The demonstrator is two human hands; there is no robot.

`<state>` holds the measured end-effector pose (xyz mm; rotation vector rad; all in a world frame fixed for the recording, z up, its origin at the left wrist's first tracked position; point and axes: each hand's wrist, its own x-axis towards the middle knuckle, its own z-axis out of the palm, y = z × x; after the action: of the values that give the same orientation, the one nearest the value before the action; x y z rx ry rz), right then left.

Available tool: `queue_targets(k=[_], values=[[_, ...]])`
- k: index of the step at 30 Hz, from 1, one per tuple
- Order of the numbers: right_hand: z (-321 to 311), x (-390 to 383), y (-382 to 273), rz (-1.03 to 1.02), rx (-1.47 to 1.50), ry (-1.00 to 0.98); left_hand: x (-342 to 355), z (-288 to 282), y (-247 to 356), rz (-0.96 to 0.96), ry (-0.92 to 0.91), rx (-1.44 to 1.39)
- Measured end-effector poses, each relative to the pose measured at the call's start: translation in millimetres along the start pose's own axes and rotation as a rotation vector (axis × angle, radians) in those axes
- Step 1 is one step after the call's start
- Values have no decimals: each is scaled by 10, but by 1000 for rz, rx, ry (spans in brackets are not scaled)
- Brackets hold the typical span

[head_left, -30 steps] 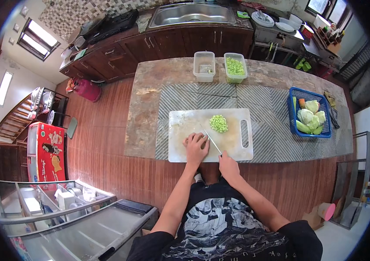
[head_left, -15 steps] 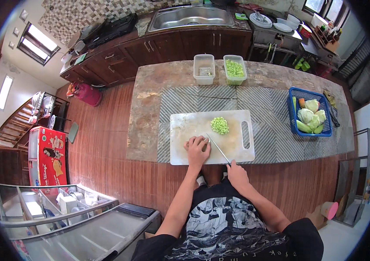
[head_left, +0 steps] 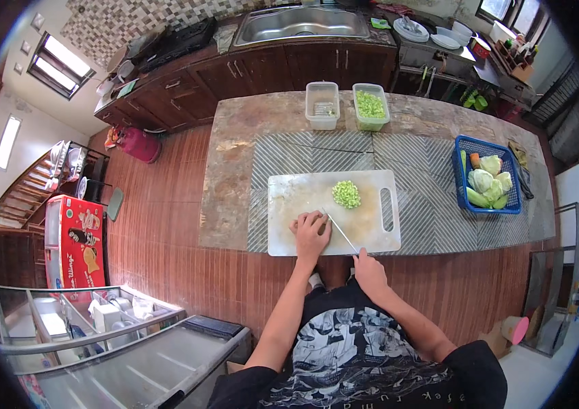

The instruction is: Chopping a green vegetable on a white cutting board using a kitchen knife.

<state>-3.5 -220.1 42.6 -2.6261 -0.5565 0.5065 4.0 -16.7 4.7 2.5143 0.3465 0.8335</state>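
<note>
My left hand (head_left: 310, 234) rests curled on the white cutting board (head_left: 293, 194), fingertips pressed together over something I cannot make out. My right hand (head_left: 368, 271) grips the handle of a knife (head_left: 340, 234), whose blade lies diagonally just right of my left fingers. A small pile of finely chopped pale-green vegetable (head_left: 346, 194) sits above the blade on the board. Beyond the board stand a clear plastic container (head_left: 322, 105) holding very little and another filled with chopped green pieces (head_left: 371, 107). To the right is a blue basket (head_left: 466, 204) of cabbage-like and long green vegetables.
The board lies on a worn worktable (head_left: 231, 170) partly covered with patterned panels. Behind are a steel sink (head_left: 262, 27), counters and stacked plates (head_left: 412, 34). A pink gas cylinder (head_left: 134, 143) stands at the back left, a red freezer (head_left: 74, 242) left, a glass-topped case (head_left: 119, 354) at the lower left.
My right hand has moved slightly down and to the right with the knife, relative to the board. My left hand stays in almost the same place. The whole view has shifted a little.
</note>
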Motion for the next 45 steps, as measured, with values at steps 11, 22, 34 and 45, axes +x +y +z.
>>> queue_targets(k=[11, 22, 34, 45], values=[[16, -12, 5, -1, -17, 10, -27, 12, -21, -20, 13, -25], [-28, -57, 51, -3, -2, 25, -34, 4, -44, -58, 5, -78], [48, 69, 17, -58, 5, 46, -25, 13, -67, -38, 9, -86], [33, -22, 49, -29, -81, 16, -17, -52, -29, -57, -9, -53]])
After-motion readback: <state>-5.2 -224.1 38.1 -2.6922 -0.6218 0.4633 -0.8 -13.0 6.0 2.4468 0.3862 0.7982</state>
